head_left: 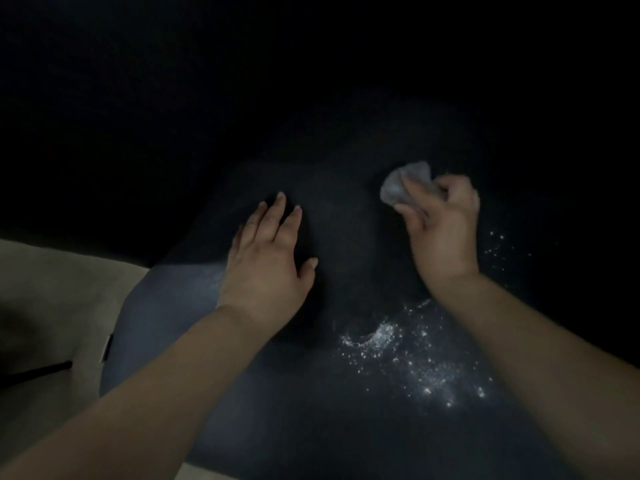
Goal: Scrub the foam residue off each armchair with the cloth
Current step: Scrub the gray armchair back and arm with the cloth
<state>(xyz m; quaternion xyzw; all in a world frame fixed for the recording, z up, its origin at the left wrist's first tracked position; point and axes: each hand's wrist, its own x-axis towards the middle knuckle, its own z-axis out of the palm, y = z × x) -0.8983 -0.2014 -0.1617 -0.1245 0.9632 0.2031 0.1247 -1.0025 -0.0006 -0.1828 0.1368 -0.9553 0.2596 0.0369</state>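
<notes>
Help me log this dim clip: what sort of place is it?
Probably an indoor sitting area, though the dark hides most of it. A dark upholstered armchair fills the view, speckled with white foam residue; pale flooring shows at left. The right hand grips a cloth.

Darkness hides the armchair [311, 393] beyond both hands.
</notes>
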